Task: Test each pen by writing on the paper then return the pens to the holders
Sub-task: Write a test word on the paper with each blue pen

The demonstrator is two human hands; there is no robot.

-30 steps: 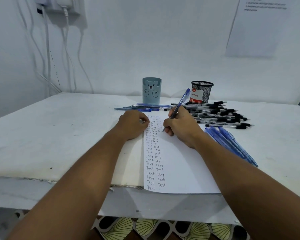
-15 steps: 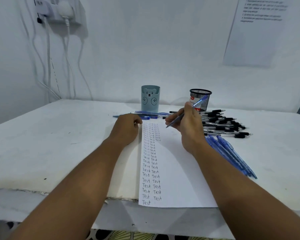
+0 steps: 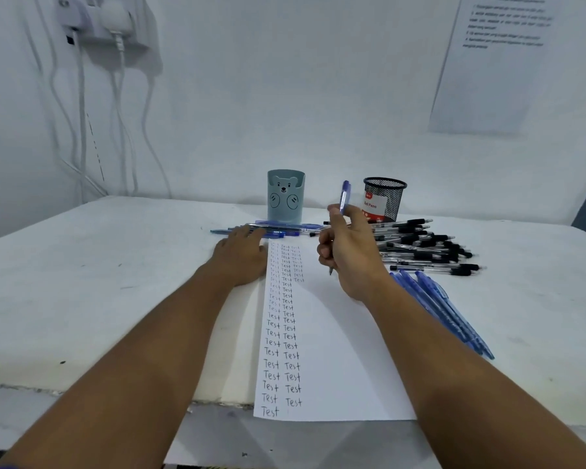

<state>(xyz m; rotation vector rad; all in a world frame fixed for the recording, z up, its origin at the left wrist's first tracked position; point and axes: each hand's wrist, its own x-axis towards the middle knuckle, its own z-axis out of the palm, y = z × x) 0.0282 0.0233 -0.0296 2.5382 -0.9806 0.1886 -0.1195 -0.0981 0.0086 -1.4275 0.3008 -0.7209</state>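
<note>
A white paper [image 3: 332, 350] with columns of "Test" lies in front of me, hanging over the table's near edge. My right hand [image 3: 351, 255] holds a blue pen [image 3: 344, 196] nearly upright above the paper, tip down by my palm. My left hand [image 3: 241, 255] rests flat at the paper's left edge, fingers stretched toward a row of blue pens [image 3: 271, 230]. Behind stand a light blue bear holder [image 3: 286, 196] and a black mesh holder [image 3: 384, 199].
A heap of black pens [image 3: 427, 245] lies right of my right hand. More blue pens [image 3: 444, 313] lie along my right forearm. The table [image 3: 99, 282] meets a white wall; cables and chargers [image 3: 95, 22] hang at upper left.
My right hand lifted the blue pen off the paper and turned it upright. My left hand uncurled and reached forward toward the row of blue pens. The camera tilted up.
</note>
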